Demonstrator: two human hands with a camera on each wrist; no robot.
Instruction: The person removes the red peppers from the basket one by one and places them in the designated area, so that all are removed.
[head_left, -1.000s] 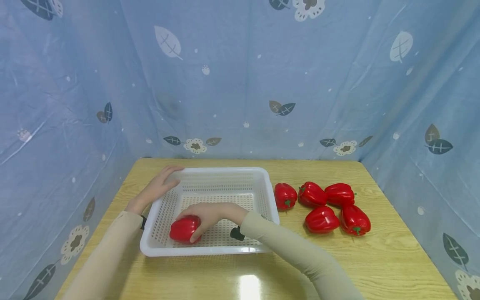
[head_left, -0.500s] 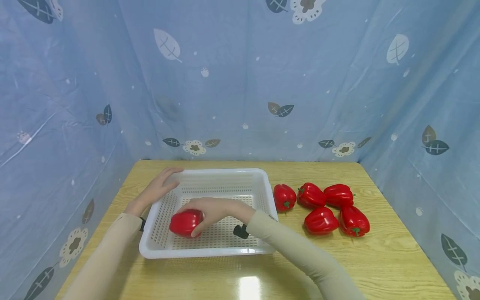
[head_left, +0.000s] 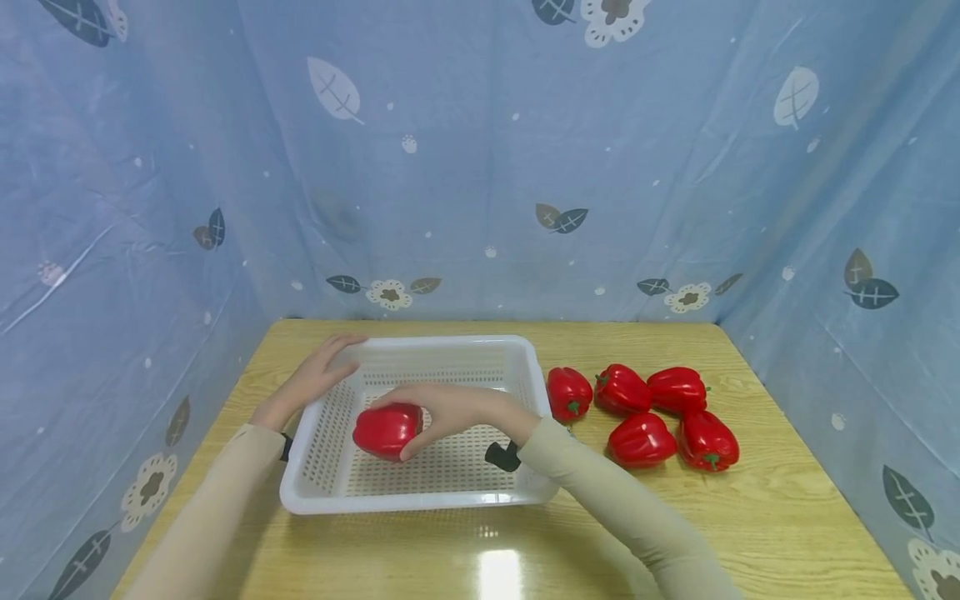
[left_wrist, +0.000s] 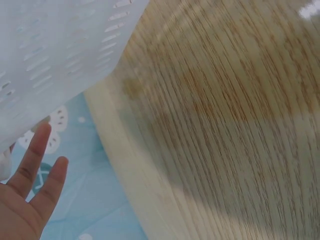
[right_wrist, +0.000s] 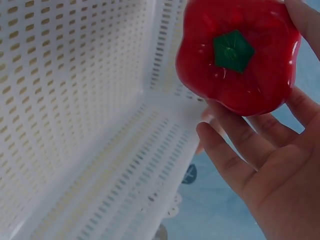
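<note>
A red bell pepper (head_left: 387, 431) with a green stem end is in my right hand (head_left: 450, 412), lifted over the inside of the white perforated basket (head_left: 420, 502). In the right wrist view the bell pepper (right_wrist: 240, 52) shows its stem toward the camera, with the fingers under it and along its side. My left hand (head_left: 309, 379) grips the basket's back left corner, thumb over the rim. From the left wrist view, two straight fingers of the left hand (left_wrist: 30, 195) show outside the basket wall (left_wrist: 60, 55).
Several more red bell peppers lie on the wooden table (head_left: 765, 500) right of the basket; the nearest bell pepper (head_left: 569, 393) is close to its right wall. A blue patterned curtain (head_left: 480, 167) surrounds the table at the back and sides.
My right hand has raised the bell pepper from the basket's left front area and moved it right and toward the back. My left hand has stayed at the corner.
</note>
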